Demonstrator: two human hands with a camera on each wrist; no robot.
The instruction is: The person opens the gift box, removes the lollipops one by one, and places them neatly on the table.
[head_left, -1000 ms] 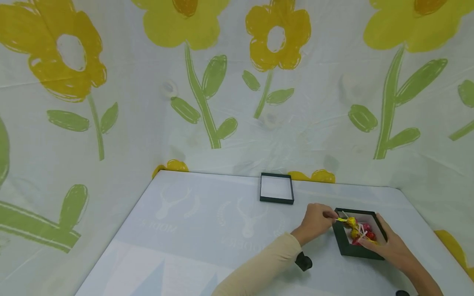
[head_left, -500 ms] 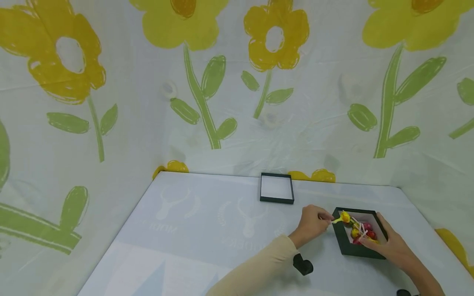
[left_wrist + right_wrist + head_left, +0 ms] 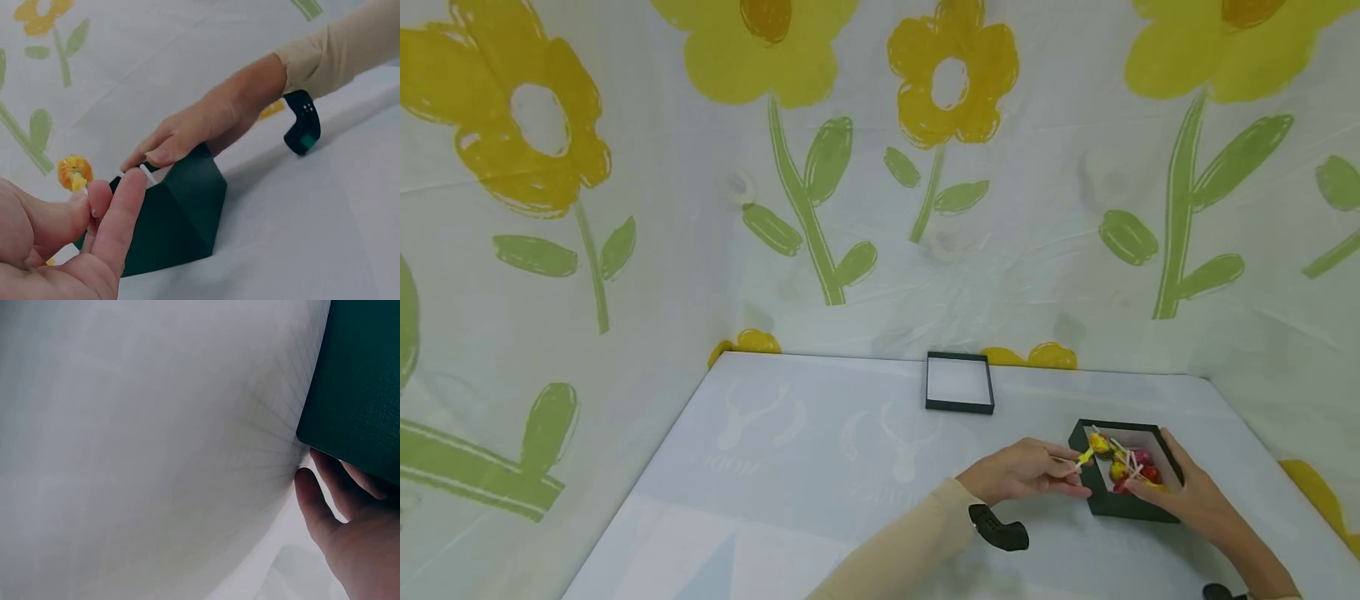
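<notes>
In the head view, my left hand point(image 3: 1018, 473) pinches the stick of a yellow-wrapped lollipop point(image 3: 1099, 443) at the left rim of a dark green box point(image 3: 1123, 506). The left wrist view has that lollipop point(image 3: 75, 171) head up above thumb and fingers. Red and yellow lollipops point(image 3: 1142, 467) with white sticks lie jumbled inside the box. My right hand point(image 3: 1202, 504) grips the box's right side, thumb over the near rim and fingers along the outside. In the right wrist view, fingers of the right hand point(image 3: 356, 519) touch the green box wall point(image 3: 362, 387).
A shallow dark green box lid point(image 3: 959, 407) lies with its white inside up near the table's back edge. The white table point(image 3: 775, 467) meets a flower-print curtain point(image 3: 880, 275) behind. A black strap device point(image 3: 998, 528) hangs at the left wrist.
My left hand has turned over and dropped slightly at the box's left side, the lollipop staying between its fingers. The right hand keeps hold of the box.
</notes>
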